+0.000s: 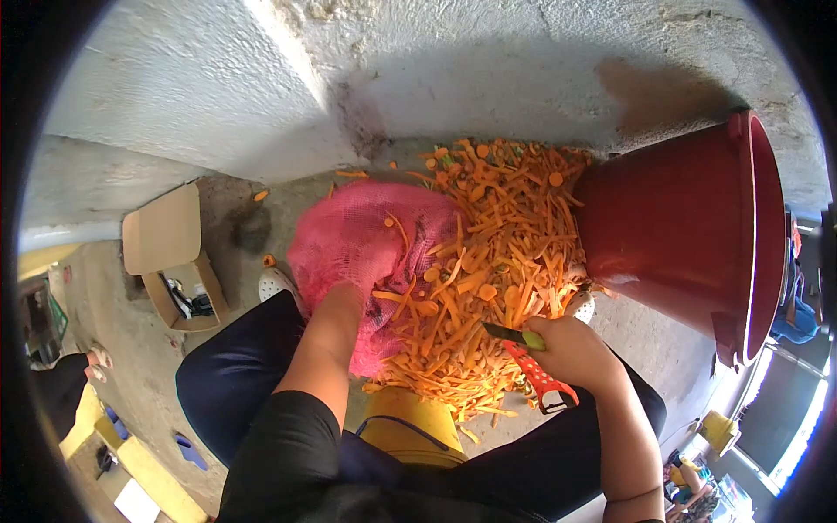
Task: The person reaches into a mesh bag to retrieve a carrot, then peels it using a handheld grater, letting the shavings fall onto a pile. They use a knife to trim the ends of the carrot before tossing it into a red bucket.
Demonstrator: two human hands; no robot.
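Observation:
My left hand (pixel 370 261) reaches into a pink mesh sack (pixel 318 235); the net covers its fingers, so what they hold is hidden. My right hand (pixel 567 349) is closed around the green handle of a knife (pixel 506 333), its dark blade pointing left over a heap of orange peelings and cut ends (pixel 497 253). Just below the knife, a red peeler with white dots (pixel 540 375) hangs at the same hand. Between my legs stands a yellow bucket (pixel 405 427), with peelings lying against its upper edge.
A large dark red tub (pixel 680 227) leans at the right of the heap. An open cardboard box (pixel 187 301) with small items sits at the left. Behind the heap rises a rough wall (pixel 488 87). Another person's foot (pixel 100 357) shows at far left, and a person (pixel 689 479) at lower right.

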